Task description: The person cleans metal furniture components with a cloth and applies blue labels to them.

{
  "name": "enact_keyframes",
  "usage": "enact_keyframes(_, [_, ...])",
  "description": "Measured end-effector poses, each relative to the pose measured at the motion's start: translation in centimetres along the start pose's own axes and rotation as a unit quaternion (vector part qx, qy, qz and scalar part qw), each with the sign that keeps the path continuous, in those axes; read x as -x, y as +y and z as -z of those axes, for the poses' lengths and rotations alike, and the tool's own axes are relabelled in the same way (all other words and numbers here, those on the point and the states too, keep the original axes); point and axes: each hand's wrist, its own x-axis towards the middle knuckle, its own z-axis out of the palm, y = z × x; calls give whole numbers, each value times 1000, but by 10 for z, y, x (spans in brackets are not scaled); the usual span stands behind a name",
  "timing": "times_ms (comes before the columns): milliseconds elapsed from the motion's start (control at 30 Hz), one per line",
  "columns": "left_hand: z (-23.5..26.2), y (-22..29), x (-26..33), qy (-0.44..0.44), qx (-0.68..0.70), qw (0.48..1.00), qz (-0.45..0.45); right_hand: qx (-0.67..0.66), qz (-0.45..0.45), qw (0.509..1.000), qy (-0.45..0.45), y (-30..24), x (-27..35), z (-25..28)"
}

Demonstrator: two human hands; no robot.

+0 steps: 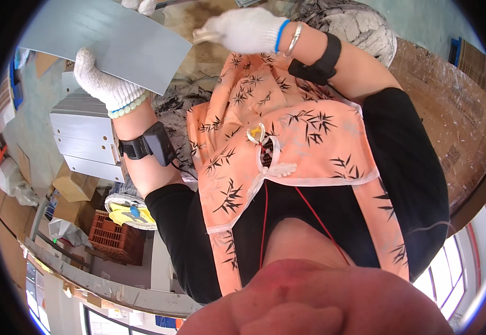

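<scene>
A flat grey panel point(137, 47) slants across the upper left. My left hand point(100, 81), in a white knit glove, grips its near edge, with the thumb over the top face and the other fingers hidden beneath. My right hand point(246, 30), gloved in white with a blue cuff, is just right of the panel's corner and apart from it. Its fingers point left and are drawn together; a small tan bit shows at their tips, too unclear to name. At the top edge, more white-gloved fingers point(139, 5) rest by the panel's far side, probably another person's.
Grey boards with drilled holes point(86, 137) are stacked at the left. Below them are cardboard boxes point(75, 181), a reddish-brown plastic crate point(114, 237) and a round container with yellow cloth point(131, 214). A scuffed brown board surface point(438, 106) spreads at the right, beside a patterned cover point(355, 28).
</scene>
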Motion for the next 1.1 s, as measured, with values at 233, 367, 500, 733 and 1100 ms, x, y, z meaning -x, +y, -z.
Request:
enact_keyframes(233, [8,2,4,21,11,999,-33,-237,82,916,313,-21,2,49])
enact_keyframes(367, [18,-9,19,5,26,997,71,-40,220,883,412,-11,4,29])
enact_keyframes(500, [6,-37,44,-8,-69,980,188,47,285,880,377,-30,18,35])
enact_keyframes(733, [22,-50,61,-154,-112,909,371,55,148,889,429,-24,19,56])
enact_keyframes(1100, [-9,-49,60,-187,-106,904,369,-124,3,857,500,3,17,98])
